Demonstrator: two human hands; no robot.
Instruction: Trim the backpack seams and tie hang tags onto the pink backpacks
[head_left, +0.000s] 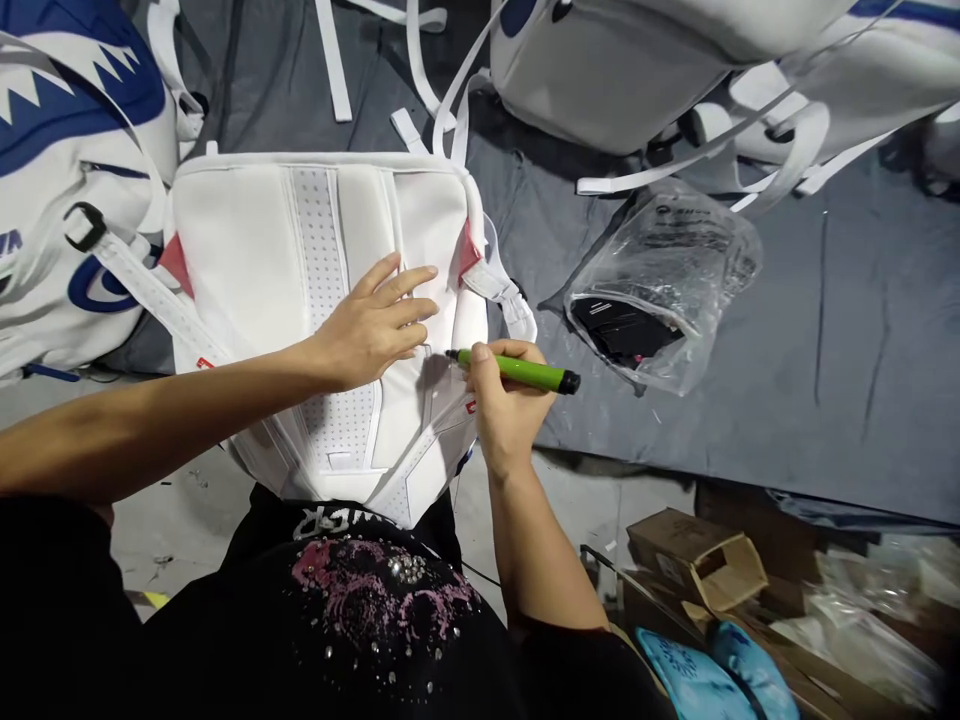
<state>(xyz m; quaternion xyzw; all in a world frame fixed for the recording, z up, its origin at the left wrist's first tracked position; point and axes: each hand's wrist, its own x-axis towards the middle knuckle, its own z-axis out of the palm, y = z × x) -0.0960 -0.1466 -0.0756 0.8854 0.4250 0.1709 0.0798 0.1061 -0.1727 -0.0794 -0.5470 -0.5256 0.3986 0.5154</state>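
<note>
A white backpack [240,230] lies back side up at the table's near edge, with a dotted mesh strip down its middle and red corner patches. My left hand [375,325] rests flat on its right half, fingers spread and holding nothing. A green marker [529,371] with a black end is gripped in my right hand [512,400]. Its dark tip points left and sits at the backpack's surface, just right of my left fingers; whether it touches the fabric is hard to tell.
Blue and white bags [75,200] lie at the left, more white bags [615,80] with loose straps at the upper right. A clear plastic bag [675,280] with black items lies on the grey-covered table [795,380]. Below right stand an open cardboard box [694,560] and a blue item [697,680].
</note>
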